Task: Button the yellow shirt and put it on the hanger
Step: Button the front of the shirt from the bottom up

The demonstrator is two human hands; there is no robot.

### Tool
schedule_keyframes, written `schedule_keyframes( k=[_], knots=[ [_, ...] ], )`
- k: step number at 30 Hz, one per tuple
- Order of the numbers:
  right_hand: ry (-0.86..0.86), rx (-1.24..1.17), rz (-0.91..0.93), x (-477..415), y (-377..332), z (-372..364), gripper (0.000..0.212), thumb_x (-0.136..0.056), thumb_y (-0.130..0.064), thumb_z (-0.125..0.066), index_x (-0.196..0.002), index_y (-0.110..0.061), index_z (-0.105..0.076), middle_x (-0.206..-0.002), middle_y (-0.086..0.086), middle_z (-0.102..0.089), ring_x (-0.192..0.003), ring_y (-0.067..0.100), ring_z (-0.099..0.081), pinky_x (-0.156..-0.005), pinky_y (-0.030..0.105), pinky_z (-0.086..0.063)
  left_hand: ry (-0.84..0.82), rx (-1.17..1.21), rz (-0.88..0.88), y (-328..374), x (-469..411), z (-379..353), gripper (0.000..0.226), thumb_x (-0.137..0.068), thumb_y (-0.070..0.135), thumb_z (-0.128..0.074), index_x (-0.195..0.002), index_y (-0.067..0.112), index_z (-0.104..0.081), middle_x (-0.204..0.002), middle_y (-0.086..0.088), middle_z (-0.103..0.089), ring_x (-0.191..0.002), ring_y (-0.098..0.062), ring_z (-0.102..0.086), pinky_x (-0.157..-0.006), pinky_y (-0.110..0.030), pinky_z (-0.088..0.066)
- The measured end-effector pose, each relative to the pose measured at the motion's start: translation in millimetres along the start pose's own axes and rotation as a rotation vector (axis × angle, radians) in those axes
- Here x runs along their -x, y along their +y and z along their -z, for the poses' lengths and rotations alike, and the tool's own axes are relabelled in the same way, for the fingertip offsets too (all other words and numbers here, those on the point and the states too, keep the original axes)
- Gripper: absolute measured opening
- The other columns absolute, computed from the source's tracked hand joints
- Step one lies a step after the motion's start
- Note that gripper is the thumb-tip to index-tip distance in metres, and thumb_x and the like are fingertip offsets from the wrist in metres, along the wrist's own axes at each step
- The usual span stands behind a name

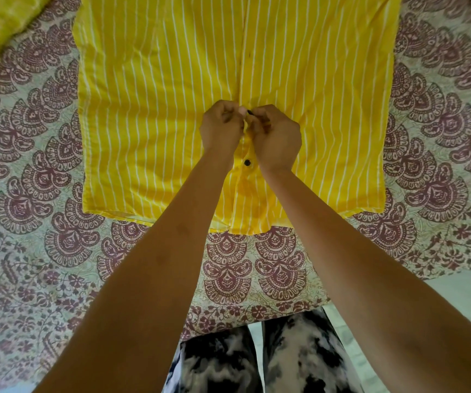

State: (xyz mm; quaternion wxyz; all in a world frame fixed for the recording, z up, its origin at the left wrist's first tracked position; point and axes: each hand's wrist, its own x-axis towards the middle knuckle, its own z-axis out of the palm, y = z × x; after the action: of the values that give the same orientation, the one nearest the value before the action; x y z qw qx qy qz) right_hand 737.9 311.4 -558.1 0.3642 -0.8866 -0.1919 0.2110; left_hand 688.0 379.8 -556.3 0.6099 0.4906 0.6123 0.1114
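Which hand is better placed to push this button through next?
Right, probably. The right hand appears to pinch the dark button at its fingertips, while the left hand holds the placket edge of the yellow shirt beside it, steadying the hole.

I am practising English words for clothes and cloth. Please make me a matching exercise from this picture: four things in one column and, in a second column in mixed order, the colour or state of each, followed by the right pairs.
Things
1. shirt
2. bedsheet
3. button between the wrists
4. trousers

Descriptions
A. black and white blotches
B. small, dark and round
C. yellow with white stripes, spread flat
D. pale with a maroon print

Pairs: 1-C, 2-D, 3-B, 4-A
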Motion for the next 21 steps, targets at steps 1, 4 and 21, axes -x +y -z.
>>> schedule_keyframes(
  k=[1, 4, 21],
  knots=[
    [-0.01, -0.021, -0.009, -1, -1, 0, 0.012, -0.084, -0.022, -0.061, -0.089, -0.015, -0.07, -0.085, 0.002, -0.073, -0.081, 0.021, -0.067, -0.063, 0.028, -0.043, 0.018, 0.028, 0.019, 1, 0, -1, 0.018, -0.086, 0.008, -0.059, -0.073, 0.019, -0.055, -0.065, -0.001, -0.058, -0.06, -0.014, -0.054, -0.062, -0.029, -0.047],
    [-0.053, -0.034, -0.056, -4, -4, 1, 0.011, -0.083, -0.02, -0.063, -0.087, -0.013, -0.07, -0.084, 0.004, -0.073, -0.08, 0.02, -0.066, -0.061, 0.025, -0.04, 0.061, 0.054, 0.054, 2, -3, -1, 0.019, -0.086, 0.005, -0.057, -0.073, 0.018, -0.055, -0.063, -0.001, -0.056, -0.056, -0.012, -0.052, -0.061, -0.028, -0.048],
    [-0.069, -0.17, -0.044, -10, -3, 12, 0.013, -0.083, -0.017, -0.063, -0.085, -0.007, -0.071, -0.084, 0.009, -0.073, -0.078, 0.02, -0.066, -0.058, 0.012, -0.037, -0.008, -0.117, -0.069, 6, 4, -2, 0.014, -0.081, 0.008, -0.064, -0.076, 0.021, -0.06, -0.072, -0.004, -0.062, -0.069, -0.017, -0.056, -0.069, -0.033, -0.049]
  ],
)
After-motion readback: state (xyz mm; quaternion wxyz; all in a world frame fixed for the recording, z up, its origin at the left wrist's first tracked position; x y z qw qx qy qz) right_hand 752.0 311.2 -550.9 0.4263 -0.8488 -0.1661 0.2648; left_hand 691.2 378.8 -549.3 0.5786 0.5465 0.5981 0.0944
